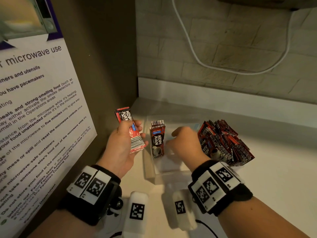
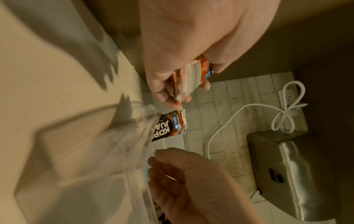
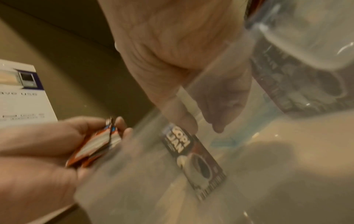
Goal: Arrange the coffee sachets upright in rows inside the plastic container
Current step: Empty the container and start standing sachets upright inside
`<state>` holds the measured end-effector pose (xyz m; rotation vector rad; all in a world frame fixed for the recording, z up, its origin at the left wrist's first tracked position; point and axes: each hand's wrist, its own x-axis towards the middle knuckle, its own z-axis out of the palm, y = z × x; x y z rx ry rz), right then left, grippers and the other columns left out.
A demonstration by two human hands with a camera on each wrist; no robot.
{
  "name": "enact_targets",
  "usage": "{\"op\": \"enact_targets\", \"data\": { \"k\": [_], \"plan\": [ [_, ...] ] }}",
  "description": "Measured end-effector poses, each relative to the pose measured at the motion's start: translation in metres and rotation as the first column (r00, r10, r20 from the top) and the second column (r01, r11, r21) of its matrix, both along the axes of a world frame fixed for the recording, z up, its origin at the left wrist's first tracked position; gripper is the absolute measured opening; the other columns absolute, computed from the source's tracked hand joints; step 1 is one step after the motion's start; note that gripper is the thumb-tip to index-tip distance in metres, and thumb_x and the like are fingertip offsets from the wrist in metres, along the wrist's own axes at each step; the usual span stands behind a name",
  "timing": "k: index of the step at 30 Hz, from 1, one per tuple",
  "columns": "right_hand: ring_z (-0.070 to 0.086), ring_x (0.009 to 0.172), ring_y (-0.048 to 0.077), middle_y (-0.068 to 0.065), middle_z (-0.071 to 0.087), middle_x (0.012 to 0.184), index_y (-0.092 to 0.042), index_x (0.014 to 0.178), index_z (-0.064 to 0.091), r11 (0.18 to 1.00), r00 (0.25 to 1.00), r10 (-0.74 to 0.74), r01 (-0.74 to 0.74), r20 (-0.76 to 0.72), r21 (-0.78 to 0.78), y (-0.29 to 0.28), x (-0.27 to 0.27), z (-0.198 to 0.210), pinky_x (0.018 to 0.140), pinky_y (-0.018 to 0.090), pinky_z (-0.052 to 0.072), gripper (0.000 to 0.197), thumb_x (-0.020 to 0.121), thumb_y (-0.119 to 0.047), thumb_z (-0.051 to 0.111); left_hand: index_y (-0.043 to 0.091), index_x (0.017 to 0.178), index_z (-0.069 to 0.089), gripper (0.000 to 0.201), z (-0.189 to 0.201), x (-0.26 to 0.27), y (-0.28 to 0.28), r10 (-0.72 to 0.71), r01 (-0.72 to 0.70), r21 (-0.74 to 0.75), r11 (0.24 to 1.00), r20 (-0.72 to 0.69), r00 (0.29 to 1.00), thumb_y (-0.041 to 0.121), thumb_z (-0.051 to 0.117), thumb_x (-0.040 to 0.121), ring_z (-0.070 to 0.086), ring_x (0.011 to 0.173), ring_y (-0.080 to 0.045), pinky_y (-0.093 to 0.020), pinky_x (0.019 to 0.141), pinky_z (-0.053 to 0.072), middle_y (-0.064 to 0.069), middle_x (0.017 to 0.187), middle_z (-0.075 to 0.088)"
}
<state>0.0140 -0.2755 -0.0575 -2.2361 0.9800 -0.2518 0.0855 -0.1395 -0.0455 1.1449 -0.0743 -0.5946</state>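
While your left hand (image 1: 126, 143) grips a small stack of sachets (image 1: 131, 130), your right hand (image 1: 184, 145) hovers loosely curled and empty inside the plastic container (image 1: 171, 174) at centre frame — few sachets stand upright (image 1: 157, 139), the pile (image 1: 223, 141) at right remains.

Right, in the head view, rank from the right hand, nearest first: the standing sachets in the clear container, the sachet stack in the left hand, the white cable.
From the right hand:
1. Upright red-and-black coffee sachets, just left, inside the clear plastic container.
2. Sachet stack gripped by the left hand, further left.
3. White cable, up on the back wall.

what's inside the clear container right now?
A few upright sachets at the left wall of the plastic container, with the right hand reaching in. The hand hides the floor beneath it.
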Motion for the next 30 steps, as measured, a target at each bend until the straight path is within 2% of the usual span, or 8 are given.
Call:
{"op": "enact_targets", "data": {
  "k": [3,6,9,13,16,21,23,30],
  "plan": [
    [0.066,0.088,0.024,0.01,0.069,0.1,-0.006,0.105,0.067,0.994,0.966,-0.034,0.006,0.257,0.11,-0.003,-0.002,0.01,0.075,0.035,0.055,0.023,0.084,-0.015,0.066,0.014,0.097,0.066,0.014,0.001,-0.003,0.003,-0.057,0.058,0.002,0.998,0.075,0.996,0.022,0.055,0.095,0.065,0.056,-0.006,-0.027,0.059,0.055,0.004,0.068,0.067],
    [0.062,0.065,0.012,0.004,0.069,0.082,-0.012,0.086,0.067,0.954,0.888,-0.03,-0.111,0.459,0.278,0.008,-0.005,0.025,0.056,0.026,0.048,0.006,0.085,-0.017,0.067,0.016,0.104,0.066,0.014,0.0,-0.009,0.001,-0.09,0.087,0.025,0.996,0.18,0.98,0.018,0.061,0.091,0.072,0.07,-0.01,-0.022,0.054,0.055,0.004,0.079,0.075],
    [0.056,0.049,0.008,0.009,0.067,0.073,-0.008,0.082,0.065,0.923,0.831,-0.004,-0.211,0.556,0.321,0.022,-0.008,0.036,0.045,0.021,0.04,0.02,0.08,-0.025,0.074,0.019,0.101,0.069,0.016,-0.003,-0.013,-0.004,-0.047,0.032,0.057,0.998,0.28,0.959,0.011,0.065,0.088,0.073,0.078,-0.019,-0.026,0.059,0.056,-0.003,0.088,0.076],
    [0.064,0.055,0.022,0.016,0.069,0.074,-0.005,0.079,0.061,0.936,0.801,-0.024,-0.192,0.598,0.294,0.033,-0.007,0.033,0.049,0.032,0.052,0.031,0.07,-0.026,0.083,0.017,0.095,0.071,0.02,-0.004,-0.018,-0.011,0.007,-0.05,0.096,0.994,0.403,0.915,0.0,0.068,0.084,0.072,0.077,-0.021,-0.029,0.061,0.056,-0.005,0.084,0.075],
    [0.069,0.072,0.03,0.008,0.07,0.072,-0.016,0.076,0.064,0.95,0.812,-0.006,-0.177,0.584,0.256,0.037,-0.006,0.029,0.065,0.045,0.058,0.026,0.067,-0.027,0.085,0.019,0.083,0.067,0.034,-0.003,-0.02,-0.013,0.043,-0.1,0.103,0.99,0.451,0.892,-0.015,0.063,0.079,0.068,0.064,-0.005,-0.016,0.051,0.05,0.003,0.07,0.07],
    [0.069,0.078,0.028,0.009,0.071,0.079,-0.016,0.084,0.07,0.93,0.823,0.019,-0.223,0.568,0.291,0.038,-0.006,0.028,0.075,0.049,0.057,0.004,0.081,-0.016,0.073,0.013,0.087,0.062,0.037,-0.001,-0.02,-0.013,-0.062,-0.022,0.164,0.986,0.487,0.871,-0.019,0.068,0.07,0.065,0.062,-0.007,-0.016,0.052,0.05,0.003,0.071,0.067],
    [0.068,0.077,0.03,0.015,0.072,0.083,-0.017,0.082,0.071,0.922,0.825,0.002,-0.221,0.565,0.319,0.034,-0.007,0.029,0.076,0.051,0.057,0.014,0.088,-0.008,0.062,0.005,0.092,0.063,0.031,0.001,-0.019,-0.009,-0.099,0.04,0.134,0.99,0.466,0.879,-0.015,0.073,0.07,0.064,0.058,-0.004,-0.016,0.053,0.049,0.004,0.066,0.066],
    [0.061,0.062,0.012,0.008,0.067,0.075,-0.006,0.087,0.07,0.838,0.827,0.111,-0.376,0.551,0.396,0.024,-0.017,0.034,0.058,0.022,0.051,0.012,0.089,-0.001,0.06,0.016,0.088,0.067,0.016,0.014,-0.007,-0.002,-0.068,0.065,0.021,0.998,0.352,0.934,0.013,0.073,0.073,0.064,0.068,-0.009,-0.027,0.062,0.052,0.004,0.073,0.071]
  ]
}}
